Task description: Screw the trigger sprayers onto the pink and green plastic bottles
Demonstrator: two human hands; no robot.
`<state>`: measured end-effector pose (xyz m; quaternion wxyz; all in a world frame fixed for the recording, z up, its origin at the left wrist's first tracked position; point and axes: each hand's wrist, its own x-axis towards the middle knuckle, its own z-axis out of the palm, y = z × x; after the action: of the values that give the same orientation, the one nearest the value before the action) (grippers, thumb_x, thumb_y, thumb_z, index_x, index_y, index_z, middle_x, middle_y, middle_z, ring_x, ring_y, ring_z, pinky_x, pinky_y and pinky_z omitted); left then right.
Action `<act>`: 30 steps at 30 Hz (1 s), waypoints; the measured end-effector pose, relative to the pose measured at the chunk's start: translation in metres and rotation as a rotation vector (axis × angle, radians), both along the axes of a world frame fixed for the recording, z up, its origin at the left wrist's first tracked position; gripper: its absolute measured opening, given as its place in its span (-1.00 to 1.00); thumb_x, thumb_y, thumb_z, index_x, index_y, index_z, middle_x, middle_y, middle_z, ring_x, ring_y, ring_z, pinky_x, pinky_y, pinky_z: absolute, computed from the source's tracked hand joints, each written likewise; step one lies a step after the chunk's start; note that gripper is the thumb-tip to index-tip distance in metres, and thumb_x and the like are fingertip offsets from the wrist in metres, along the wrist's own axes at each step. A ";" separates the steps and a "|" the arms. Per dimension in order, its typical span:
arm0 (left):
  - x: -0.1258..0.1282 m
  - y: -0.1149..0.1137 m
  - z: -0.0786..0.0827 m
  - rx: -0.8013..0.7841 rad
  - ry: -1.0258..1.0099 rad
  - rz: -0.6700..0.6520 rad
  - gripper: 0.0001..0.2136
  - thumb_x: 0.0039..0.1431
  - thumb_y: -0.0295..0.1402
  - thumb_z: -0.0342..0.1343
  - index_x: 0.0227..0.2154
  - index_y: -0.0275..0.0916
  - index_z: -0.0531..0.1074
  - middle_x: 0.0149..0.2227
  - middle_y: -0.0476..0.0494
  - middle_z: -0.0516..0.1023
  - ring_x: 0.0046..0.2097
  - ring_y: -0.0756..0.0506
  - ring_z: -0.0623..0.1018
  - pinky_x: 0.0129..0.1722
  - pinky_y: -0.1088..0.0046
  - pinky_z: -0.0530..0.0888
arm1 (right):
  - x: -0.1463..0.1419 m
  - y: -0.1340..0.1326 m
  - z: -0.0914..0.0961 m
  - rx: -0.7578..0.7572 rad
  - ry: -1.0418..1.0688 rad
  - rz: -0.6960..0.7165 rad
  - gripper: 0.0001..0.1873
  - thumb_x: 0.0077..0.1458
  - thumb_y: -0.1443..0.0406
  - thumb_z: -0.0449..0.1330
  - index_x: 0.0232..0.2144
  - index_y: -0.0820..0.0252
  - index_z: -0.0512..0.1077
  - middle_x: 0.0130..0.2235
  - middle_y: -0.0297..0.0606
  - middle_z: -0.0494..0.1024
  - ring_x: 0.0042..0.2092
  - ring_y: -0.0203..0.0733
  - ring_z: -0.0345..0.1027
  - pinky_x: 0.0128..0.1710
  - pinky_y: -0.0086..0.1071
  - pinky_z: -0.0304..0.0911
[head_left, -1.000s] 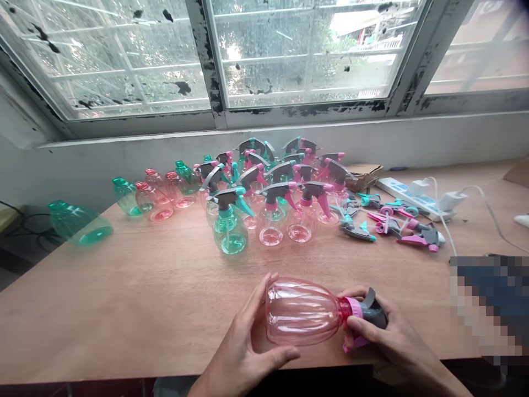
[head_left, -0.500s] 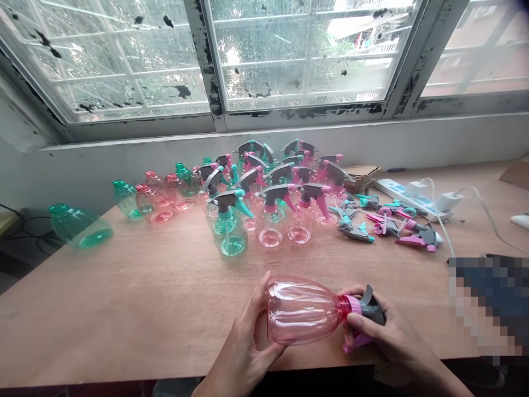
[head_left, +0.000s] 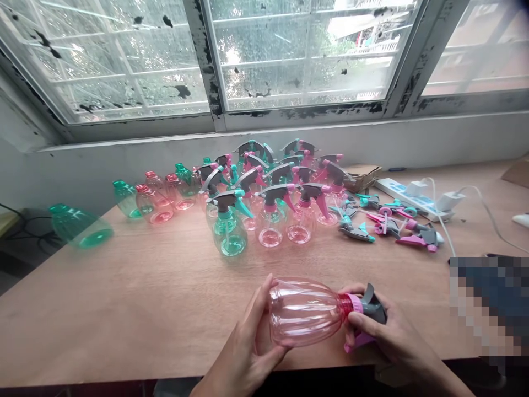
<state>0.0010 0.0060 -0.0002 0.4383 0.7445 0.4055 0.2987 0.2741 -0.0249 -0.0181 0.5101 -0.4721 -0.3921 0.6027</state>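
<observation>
A clear pink spray bottle (head_left: 306,311) lies sideways between my hands, above the table's front edge. My left hand (head_left: 252,331) is wrapped round its base end, with fingers above and thumb below. At the neck, my right hand (head_left: 380,325) grips the pink collar and the grey and pink spray head (head_left: 372,306), which sits on the bottle's mouth. The thumb presses near the collar, and the other fingers are partly hidden behind the head.
Upright spray bottles with heads, such as a green one (head_left: 230,234), stand mid-table. Headless bottles (head_left: 155,204) are at the left. Loose spray heads (head_left: 386,223) lie at the right by a power strip (head_left: 409,198) with white cables. A window (head_left: 306,55) is behind.
The bottle and both hands have shifted very slightly right and down. The grip of each hand looks the same.
</observation>
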 end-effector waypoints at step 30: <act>0.000 0.003 0.000 -0.059 -0.199 0.022 0.08 -0.18 -0.29 0.52 0.35 0.12 -0.04 0.32 -0.15 0.24 0.31 -0.34 0.31 0.30 0.16 0.32 | 0.002 -0.001 0.000 0.012 -0.089 0.044 -0.54 0.02 0.09 0.40 -0.13 0.19 0.40 -0.57 -0.31 0.64 -0.49 -0.13 0.51 -0.41 -0.34 0.38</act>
<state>0.0011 0.0095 -0.0006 0.4950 0.6933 0.3766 0.3640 0.2761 -0.0260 -0.0182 0.4816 -0.4866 -0.4285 0.5897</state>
